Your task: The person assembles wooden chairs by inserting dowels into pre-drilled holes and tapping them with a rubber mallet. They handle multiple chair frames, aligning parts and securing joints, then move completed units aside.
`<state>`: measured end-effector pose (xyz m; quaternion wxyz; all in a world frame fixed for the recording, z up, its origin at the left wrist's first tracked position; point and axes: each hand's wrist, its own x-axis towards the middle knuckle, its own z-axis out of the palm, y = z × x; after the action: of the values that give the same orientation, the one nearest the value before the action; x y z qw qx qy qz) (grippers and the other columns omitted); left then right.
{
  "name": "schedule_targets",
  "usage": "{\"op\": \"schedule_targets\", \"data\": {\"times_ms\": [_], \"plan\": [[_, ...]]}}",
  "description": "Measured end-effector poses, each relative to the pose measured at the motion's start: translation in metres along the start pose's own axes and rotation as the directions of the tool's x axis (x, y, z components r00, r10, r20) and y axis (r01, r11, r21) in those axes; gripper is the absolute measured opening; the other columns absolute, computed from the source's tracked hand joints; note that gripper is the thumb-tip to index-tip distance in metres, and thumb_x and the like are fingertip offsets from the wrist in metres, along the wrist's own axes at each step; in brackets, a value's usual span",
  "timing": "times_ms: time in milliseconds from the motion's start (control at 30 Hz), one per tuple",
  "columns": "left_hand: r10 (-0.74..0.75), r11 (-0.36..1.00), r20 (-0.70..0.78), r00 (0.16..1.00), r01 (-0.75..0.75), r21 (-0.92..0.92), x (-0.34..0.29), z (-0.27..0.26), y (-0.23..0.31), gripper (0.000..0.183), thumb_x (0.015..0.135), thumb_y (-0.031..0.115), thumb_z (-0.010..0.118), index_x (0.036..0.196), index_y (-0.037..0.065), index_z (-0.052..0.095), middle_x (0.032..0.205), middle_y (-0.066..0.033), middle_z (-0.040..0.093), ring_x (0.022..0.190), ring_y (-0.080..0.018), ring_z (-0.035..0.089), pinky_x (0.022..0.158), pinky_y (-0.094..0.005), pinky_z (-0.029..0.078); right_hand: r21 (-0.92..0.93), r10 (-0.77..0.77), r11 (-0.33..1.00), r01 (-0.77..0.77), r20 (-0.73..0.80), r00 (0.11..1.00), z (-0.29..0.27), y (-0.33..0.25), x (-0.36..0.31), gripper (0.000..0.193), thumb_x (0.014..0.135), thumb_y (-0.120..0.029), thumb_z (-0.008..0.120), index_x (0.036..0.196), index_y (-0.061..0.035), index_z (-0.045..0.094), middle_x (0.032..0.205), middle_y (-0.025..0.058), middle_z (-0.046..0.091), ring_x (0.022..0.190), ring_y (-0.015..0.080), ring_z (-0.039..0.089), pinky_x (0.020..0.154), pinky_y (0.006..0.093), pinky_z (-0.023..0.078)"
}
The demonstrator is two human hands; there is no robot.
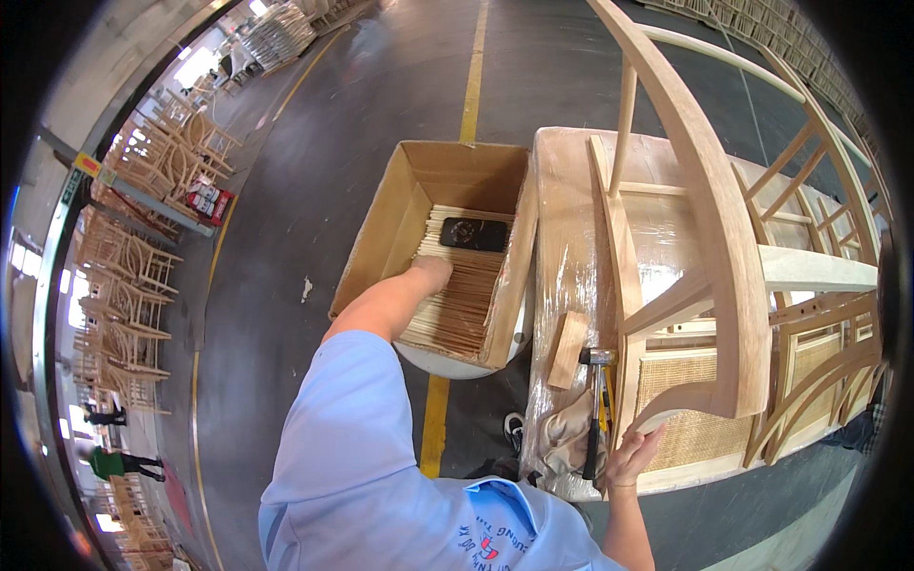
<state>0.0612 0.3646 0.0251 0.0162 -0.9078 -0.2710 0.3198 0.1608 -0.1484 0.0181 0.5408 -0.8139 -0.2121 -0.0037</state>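
Observation:
My left hand reaches into an open cardboard box and rests curled on thin wooden sticks laid side by side. Its fingertips are hidden, so what it grips cannot be made out. A black phone lies on the sticks near the box's far side. My right hand is closed around the near end of a curved rail of a pale wooden chair frame. That frame rises high on the right, above a wrapped work surface. A hammer lies just left of my right hand.
By the hammer are a wood block and a crumpled cloth. A woven cane panel lies under the frame. The box stands on a round white support. Stacked chair frames line the far left, near a person in green.

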Motion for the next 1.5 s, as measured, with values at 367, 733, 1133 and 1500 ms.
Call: {"op": "schedule_targets", "data": {"times_ms": [367, 733, 1133, 1500], "plan": [[0.109, 0.993, 0.187, 0.976, -0.097, -0.071, 0.0, -0.029, -0.009, 0.035, 0.082, 0.011, 0.078, 0.116, 0.006, 0.076, 0.113, -0.0207, 0.075, 0.109, -0.0362, 0.071, 0.093, -0.0466, 0.056, -0.032, 0.062, 0.998, -0.06, 0.073, 0.995, -0.01, 0.021, -0.011, 0.07, 0.106, -0.055, 0.038, 0.129, 0.0111, 0.047, 0.104, 0.0288, 0.06, 0.092, 0.0426, 0.061, 0.083, 0.0456, 0.049], [-0.197, 0.963, -0.548, 0.813, 0.055, -0.265, -0.183, -0.16, -0.05, 0.015, 0.095, 0.01, 0.057, 0.103, 0.003, 0.068, 0.097, -0.02, 0.068, 0.097, -0.0417, 0.065, 0.084, -0.0499, 0.051, 0.037, -0.051, 0.998, 0.048, 0.091, 0.995, -0.002, 0.017, 0.0, 0.054, 0.108, -0.047, 0.04, 0.127, 0.0023, 0.047, 0.086, 0.005, 0.046, 0.074, 0.0163, 0.043, 0.065, 0.0312, 0.038], [-0.302, 0.473, -0.281, 0.911, -0.113, -0.874, -0.392, -0.021, 0.124, 0.026, 0.097, 0.005, 0.058, 0.12, 0.004, 0.071, 0.093, -0.0119, 0.066, 0.085, -0.0239, 0.064, 0.08, -0.0362, 0.053, 0.022, -0.18, 0.981, 0.192, 0.458, 0.87, -0.082, 0.005, 0.049, 0.026, 0.105, -0.016, 0.052, 0.121, 0.0028, 0.06, 0.095, 0.0174, 0.06, 0.087, 0.0295, 0.06, 0.078, 0.0383, 0.049], [-0.121, 0.275, -0.157, 0.98, -0.119, -0.954, -0.379, 0.002, 0.451, 0.034, 0.1, 0.007, 0.053, 0.132, 0.008, 0.067, 0.107, -0.0146, 0.071, 0.091, -0.0282, 0.069, 0.083, -0.0392, 0.054, 0.37, -0.642, 0.598, 0.712, 0.752, 0.149, -0.201, 0.016, 0.099, 0.038, 0.08, -0.012, 0.071, 0.119, -0.0098, 0.072, 0.099, 0.0098, 0.066, 0.091, 0.0277, 0.064, 0.087, 0.0434, 0.049]]}}
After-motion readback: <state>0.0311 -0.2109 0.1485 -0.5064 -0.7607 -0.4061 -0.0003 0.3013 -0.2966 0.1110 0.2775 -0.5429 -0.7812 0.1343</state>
